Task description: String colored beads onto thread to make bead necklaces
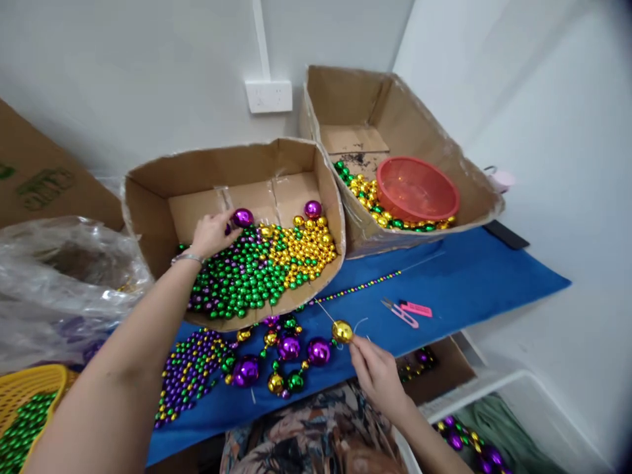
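My left hand point(213, 236) reaches into the nearer cardboard box point(197, 209), its fingers closed at the side of a large shiny purple bead point(242, 218). Below it lie small green beads point(241, 283), with gold beads point(306, 250) to the right. Over the table's front, my right hand point(378, 372) pinches a large gold bead point(342, 331) on a thin pale string. To its left lies a strand with large purple beads point(289, 347) among green and gold ones. A bracelet circles my left wrist.
On the blue cloth point(474, 276) lie pink-handled thread snips point(401, 313), a pink cutter-like item point(416, 309) and a thin bead string point(365, 286). A second box point(424, 118) holds a red bowl point(419, 191). A yellow basket point(59, 378) stands left, a white bin point(543, 395) lower right.
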`<state>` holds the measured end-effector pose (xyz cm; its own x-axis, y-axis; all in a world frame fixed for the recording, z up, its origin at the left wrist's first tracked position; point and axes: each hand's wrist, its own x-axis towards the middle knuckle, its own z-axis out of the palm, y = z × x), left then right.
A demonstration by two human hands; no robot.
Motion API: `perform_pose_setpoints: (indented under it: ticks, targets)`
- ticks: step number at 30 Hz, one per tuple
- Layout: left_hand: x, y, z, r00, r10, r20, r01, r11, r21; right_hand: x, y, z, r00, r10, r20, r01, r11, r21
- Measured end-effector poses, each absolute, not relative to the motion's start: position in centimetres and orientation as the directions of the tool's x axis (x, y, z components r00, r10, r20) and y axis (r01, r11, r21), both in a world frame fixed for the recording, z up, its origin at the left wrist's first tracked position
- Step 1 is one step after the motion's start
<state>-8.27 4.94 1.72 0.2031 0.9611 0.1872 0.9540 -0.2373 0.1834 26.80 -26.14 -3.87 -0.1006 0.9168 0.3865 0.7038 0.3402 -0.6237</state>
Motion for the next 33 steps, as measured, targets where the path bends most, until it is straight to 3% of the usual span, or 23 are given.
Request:
perform_pose_setpoints:
  ticks: [4,11,21,25,33]
  targets:
    - [-7.7,4.0,2.3,0.297,0.918,0.263,0.944,-0.324,0.067,26.9,-25.8,-3.4,-0.114,0.911,0.397,0.695,0.358,-0.623]
    - [-2.8,-1.5,4.4,0.431,0.793,0.431,0.839,-0.528,0.132,28.2,-25.5,-3.2,-0.07,0.902,0.425,0.715,0.343,-0.61]
    - [4.0,-10.1,2.5,0.666,0.671,0.326,0.527,-0.732,0.431,28.3,-25.9,-4.2,-0.068,0.928,0.366,0.715,0.301,-0.631]
    - [5.1,-11.9,0.4,0.708,0.624,0.332,0.466,-0.765,0.445,28.4,-26.1,-4.5,-0.07,0.922,0.381,0.707,0.315,-0.633]
    - [5.5,-12.0,-1.3,0.695,0.673,0.252,0.501,-0.705,0.501,28.8,-26.3,-5.0,-0.067,0.93,0.361,0.702,0.301,-0.646]
